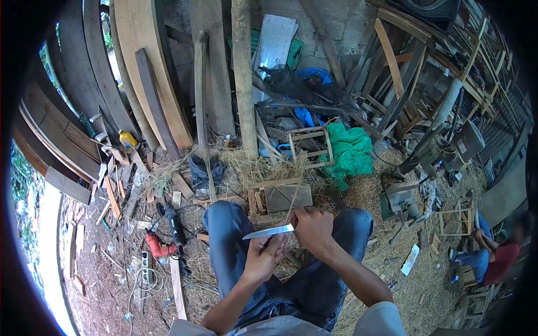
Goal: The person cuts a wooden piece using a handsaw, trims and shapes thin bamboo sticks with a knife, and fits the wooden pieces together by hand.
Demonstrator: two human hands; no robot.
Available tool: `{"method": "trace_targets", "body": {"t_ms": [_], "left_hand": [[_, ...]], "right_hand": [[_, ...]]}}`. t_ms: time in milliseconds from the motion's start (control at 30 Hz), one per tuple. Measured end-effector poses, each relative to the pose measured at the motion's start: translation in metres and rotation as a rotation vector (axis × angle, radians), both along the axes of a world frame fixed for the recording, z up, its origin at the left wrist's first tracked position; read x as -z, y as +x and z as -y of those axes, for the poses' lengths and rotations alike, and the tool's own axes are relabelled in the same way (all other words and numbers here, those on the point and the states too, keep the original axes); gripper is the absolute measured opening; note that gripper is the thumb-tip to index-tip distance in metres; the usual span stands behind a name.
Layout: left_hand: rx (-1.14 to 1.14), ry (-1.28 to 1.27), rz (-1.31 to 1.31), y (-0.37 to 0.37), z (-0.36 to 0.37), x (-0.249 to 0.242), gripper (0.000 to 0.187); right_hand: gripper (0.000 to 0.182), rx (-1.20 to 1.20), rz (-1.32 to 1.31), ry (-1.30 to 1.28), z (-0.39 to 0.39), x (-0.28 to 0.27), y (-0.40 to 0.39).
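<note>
A knife (268,232) with a shiny blade lies across the space above my lap, its tip toward the left. My right hand (315,228) is closed at the blade's right end, where the handle is hidden by the fingers. Just below the blade, my left hand (264,259) is closed, thumb up against the blade's lower edge. A thin wooden strip (293,203) slants down behind the blade and lines up with my left fingers, which appear to pinch its lower end. The grip itself is partly hidden.
A block (287,198) lies before my knees. On the left are a red drill (159,245), a dark power tool (174,224) and a power strip (147,267). Green cloth (347,151) hangs by a wooden frame (311,147). Another person (496,257) sits at far right.
</note>
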State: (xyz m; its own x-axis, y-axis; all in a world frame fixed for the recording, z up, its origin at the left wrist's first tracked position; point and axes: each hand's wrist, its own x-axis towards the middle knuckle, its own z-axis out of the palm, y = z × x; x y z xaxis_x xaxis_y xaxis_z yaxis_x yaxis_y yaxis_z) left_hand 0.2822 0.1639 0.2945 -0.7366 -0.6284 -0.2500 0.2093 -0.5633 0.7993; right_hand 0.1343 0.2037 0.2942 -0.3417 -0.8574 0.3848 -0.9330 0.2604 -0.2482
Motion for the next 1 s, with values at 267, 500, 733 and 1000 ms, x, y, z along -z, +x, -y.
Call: {"method": "trace_targets", "body": {"t_ms": [267, 500, 733, 1000], "left_hand": [[-0.048, -0.010, 0.031, -0.007, 0.001, -0.004, 0.032], [0.063, -0.073, 0.037, 0.013, -0.009, -0.002, 0.034], [-0.057, -0.164, 0.097, -0.009, 0.002, 0.001, 0.029], [-0.118, -0.346, 0.130, -0.017, -0.002, 0.005, 0.019]], "right_hand": [[0.011, 0.162, -0.071, 0.058, 0.015, 0.009, -0.016], [0.013, 0.570, -0.075, -0.020, 0.019, 0.000, -0.107], [0.011, -0.029, -0.014, 0.122, 0.006, 0.001, -0.014], [0.011, 0.076, -0.132, 0.049, 0.016, 0.012, -0.020]]}}
